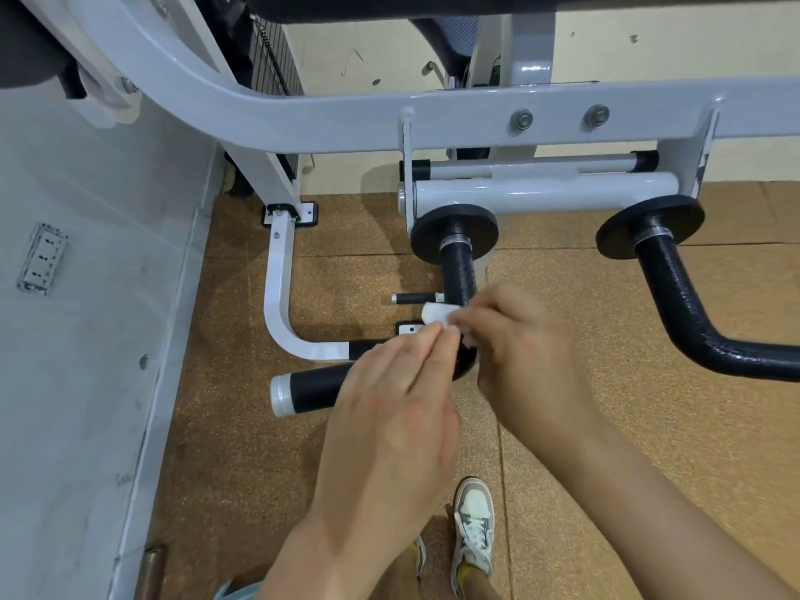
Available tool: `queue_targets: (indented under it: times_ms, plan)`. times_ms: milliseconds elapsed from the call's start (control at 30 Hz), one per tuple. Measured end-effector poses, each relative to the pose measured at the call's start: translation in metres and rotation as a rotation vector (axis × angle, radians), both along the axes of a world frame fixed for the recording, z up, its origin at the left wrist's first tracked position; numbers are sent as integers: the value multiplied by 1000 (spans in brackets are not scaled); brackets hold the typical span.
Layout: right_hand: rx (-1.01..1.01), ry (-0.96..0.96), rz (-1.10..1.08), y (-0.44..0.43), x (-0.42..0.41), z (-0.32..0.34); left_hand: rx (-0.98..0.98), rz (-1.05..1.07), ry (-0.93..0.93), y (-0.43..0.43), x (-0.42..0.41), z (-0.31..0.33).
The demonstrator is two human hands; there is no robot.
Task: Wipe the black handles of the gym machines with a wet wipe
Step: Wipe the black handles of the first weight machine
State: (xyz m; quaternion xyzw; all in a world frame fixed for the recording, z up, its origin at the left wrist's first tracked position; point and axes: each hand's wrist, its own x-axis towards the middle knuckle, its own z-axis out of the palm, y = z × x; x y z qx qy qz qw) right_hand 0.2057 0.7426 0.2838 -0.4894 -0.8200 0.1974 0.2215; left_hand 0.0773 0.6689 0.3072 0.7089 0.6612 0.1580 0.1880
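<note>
Wipe (437,314) sits bunched at the bend of the left handle (459,270), pinched from both sides: left hand (389,409) just below it, right hand (528,352) beside it. Both grips nip the cloth, likely refolding it before rubbing. Right handle (675,292) lies well apart, untouched.

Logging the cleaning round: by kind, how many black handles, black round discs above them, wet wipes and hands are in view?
Black handles: 2, left handle and right handle
Black discs: 2, and
Wet wipes: 1, wet wipe, pinched by both hands
Hands: 2, left hand, right hand
Total: 7
</note>
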Motion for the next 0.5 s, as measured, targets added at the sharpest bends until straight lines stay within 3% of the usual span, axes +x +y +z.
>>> queue_targets:
  times_ms: [200,333,500]
  plan:
    - [-55,-21,143,-14,11,2,-49,21,0,6,6,-1]
    - [-4,52,89,27,6,-4,-89,47,32,12,8,-3]
    - [-28,20,109,4,15,-2,-91,79,12,17,10,0]
